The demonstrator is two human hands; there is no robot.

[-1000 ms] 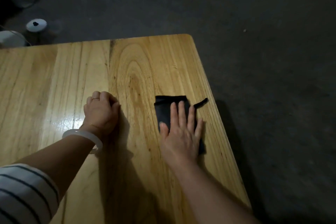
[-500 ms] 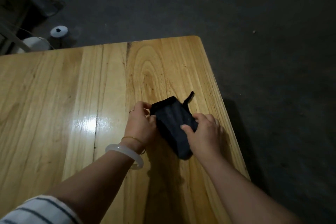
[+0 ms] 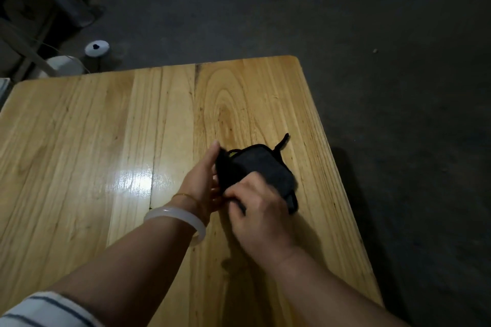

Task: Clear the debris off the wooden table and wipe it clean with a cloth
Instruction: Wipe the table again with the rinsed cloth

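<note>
The black cloth [image 3: 261, 167] lies on the table [image 3: 106, 141] near its right edge, with a thin strip sticking out at its far corner. The right hand [image 3: 261, 211] has its fingers curled, pinching the cloth's near left edge. The left hand [image 3: 202, 180], with a white bangle [image 3: 175, 216] on its wrist, stands against the cloth's raised left side with fingers fairly straight; whether it clamps the cloth cannot be told. A white spool [image 3: 97, 48] sits on the dark floor beyond the table.

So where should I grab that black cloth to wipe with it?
Probably the left edge of the black cloth, from the left: that side is lifted off the wooden table, where the left hand and right hand hold it. The rest lies flat.
</note>
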